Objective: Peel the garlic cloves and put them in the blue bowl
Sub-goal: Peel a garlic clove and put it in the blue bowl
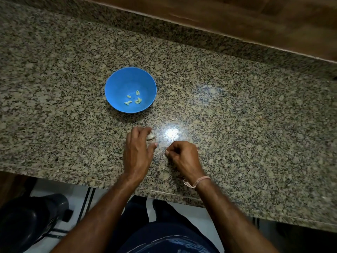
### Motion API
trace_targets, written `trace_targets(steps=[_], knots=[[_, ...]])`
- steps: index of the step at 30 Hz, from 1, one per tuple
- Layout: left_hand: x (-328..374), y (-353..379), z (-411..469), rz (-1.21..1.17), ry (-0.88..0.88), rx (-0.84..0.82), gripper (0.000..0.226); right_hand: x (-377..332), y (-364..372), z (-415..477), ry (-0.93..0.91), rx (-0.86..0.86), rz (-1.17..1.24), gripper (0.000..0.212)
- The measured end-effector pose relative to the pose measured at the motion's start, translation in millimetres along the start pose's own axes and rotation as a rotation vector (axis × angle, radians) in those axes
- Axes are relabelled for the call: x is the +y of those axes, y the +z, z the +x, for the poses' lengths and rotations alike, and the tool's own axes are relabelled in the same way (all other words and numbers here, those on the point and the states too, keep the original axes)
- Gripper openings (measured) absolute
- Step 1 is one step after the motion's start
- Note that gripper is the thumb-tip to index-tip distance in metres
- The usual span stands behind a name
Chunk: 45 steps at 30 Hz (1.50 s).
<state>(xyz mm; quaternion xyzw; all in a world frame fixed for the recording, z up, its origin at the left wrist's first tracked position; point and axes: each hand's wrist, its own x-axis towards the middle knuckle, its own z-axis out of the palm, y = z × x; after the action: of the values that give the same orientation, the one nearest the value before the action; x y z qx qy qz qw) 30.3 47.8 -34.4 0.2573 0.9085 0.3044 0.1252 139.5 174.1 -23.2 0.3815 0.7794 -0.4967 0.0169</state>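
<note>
1. Bowl point(116, 84): blue, upright on the counter point(237, 115), beyond both hands and slightly left, apart from them.
2. Cloves point(137, 100): a few peeled, pale pieces on the bowl floor, toward its near-right side.
3. Left hand point(137, 152): palm down, fingers curled over a whitish garlic point(151, 137) piece and gripping it low at the counter. Only the garlic's right edge shows under the fingers. Thumb points toward the other hand.
4. Right hand point(183, 157): just right of the left, not touching it. Fingers curled in, thumb tip against forefinger. Can't tell if anything is pinched there, too small and hidden.
5. Thread band point(198, 181) on the right wrist, loose end frayed.
6. Glare spot on the counter just beyond the hands.
</note>
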Motion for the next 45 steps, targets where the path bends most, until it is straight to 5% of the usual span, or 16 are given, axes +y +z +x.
trace_targets(steps=[10, 27, 34, 38, 45], knots=[[-4.6, 7.4, -31.6, 0.01, -0.027, -0.067, 0.019, -10.9, -6.9, 12.8, 0.092, -0.027, -0.047, 0.009], [-0.3, 10.9, -23.6, -0.022, -0.111, -0.081, 0.013, -16.4, 7.7, 8.4, 0.038, 0.087, -0.238, 0.018], [6.8, 4.8, -33.6, -0.454, -0.257, -0.132, 0.005, -1.8, -3.7, -11.2, 0.278, -0.148, 0.573, 0.02], [11.4, -2.3, -37.2, -0.452, -0.247, -0.104, 0.006, -2.2, -2.2, -18.7, 0.243, -0.129, 0.641, 0.023], [21.3, -7.6, -39.1, -0.295, -0.172, -0.041, 0.014, -3.1, -2.9, -21.2, 0.025, 0.014, 0.422, 0.019]])
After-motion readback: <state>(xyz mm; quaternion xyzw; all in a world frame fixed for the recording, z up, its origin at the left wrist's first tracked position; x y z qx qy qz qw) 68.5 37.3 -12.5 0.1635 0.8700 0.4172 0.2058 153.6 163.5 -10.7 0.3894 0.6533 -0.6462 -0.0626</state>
